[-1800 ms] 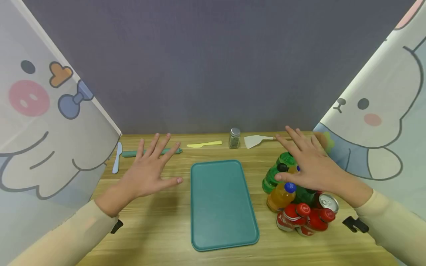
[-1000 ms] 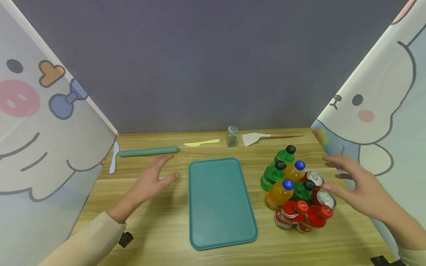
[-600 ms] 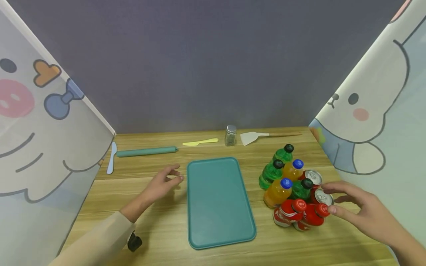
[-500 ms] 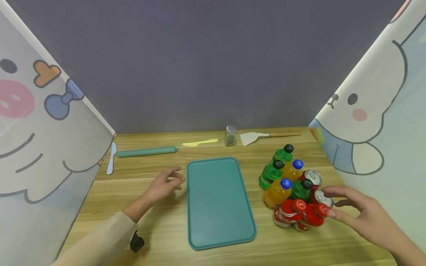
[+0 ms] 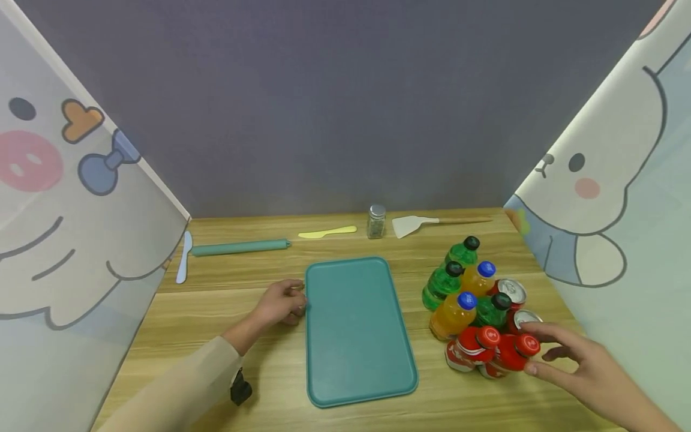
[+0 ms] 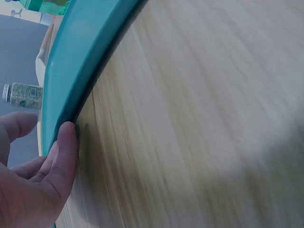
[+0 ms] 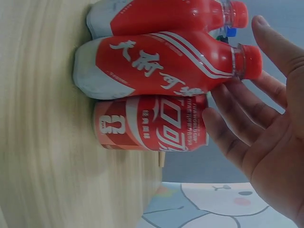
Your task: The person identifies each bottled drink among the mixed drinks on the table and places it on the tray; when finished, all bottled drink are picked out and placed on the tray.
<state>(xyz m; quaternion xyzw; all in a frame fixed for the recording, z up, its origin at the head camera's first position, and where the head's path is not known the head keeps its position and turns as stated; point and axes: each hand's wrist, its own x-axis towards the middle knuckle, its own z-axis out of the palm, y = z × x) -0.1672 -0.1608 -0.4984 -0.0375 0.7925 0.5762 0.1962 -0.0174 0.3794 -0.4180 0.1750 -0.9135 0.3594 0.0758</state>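
Observation:
In the head view, my left hand (image 5: 281, 303) is at the left edge of a teal tray (image 5: 360, 330). The left wrist view shows its fingertips (image 6: 68, 135) against the outer side of the tray rim, with the thumb (image 6: 21, 124) apart from it. My right hand (image 5: 585, 363) is beside a red-labelled cola bottle (image 5: 510, 355), thumb and fingers spread about its red cap. In the right wrist view, a red soda can (image 7: 152, 122) stands beside that bottle, near the fingers. A second red cola bottle (image 5: 465, 351) stands to its left. All are upright.
Green bottles (image 5: 441, 285), orange drink bottles (image 5: 452, 317) and another can (image 5: 510, 292) crowd the right side. Along the back lie a blue knife (image 5: 184, 258), a teal stick (image 5: 240, 246), a yellow knife (image 5: 327, 232), a spice jar (image 5: 376, 222) and a spatula (image 5: 410, 225). Printed walls flank the table.
Both hands were spread above the table. The left has come down and right to the tray's edge, its fingers bending. The right has swung outward, then down beside the front cola bottle.

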